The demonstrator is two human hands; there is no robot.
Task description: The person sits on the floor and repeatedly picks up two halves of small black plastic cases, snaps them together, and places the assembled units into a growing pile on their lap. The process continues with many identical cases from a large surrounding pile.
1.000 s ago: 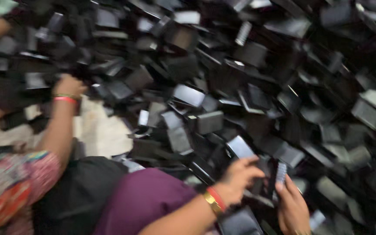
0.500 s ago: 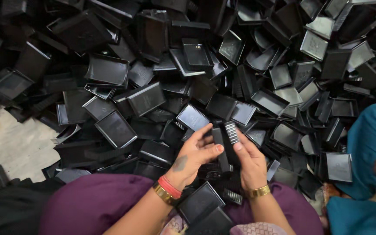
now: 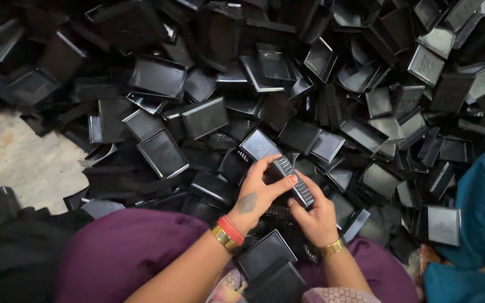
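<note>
both hands, left hand [image 3: 252,197] and right hand [image 3: 313,216], grip one ribbed black piece [image 3: 293,180], lower centre; heap of black trays [image 3: 209,115] looks mostly unsorted.

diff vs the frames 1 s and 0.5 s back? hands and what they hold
A second ago both hands reached low right into the pile. Half a second ago they had come to centre, gripping a ribbed black piece. Now the left hand and right hand hold that same ribbed black piece, tilted more diagonally. The heap of black trays and the bare floor patch look unchanged.
</note>
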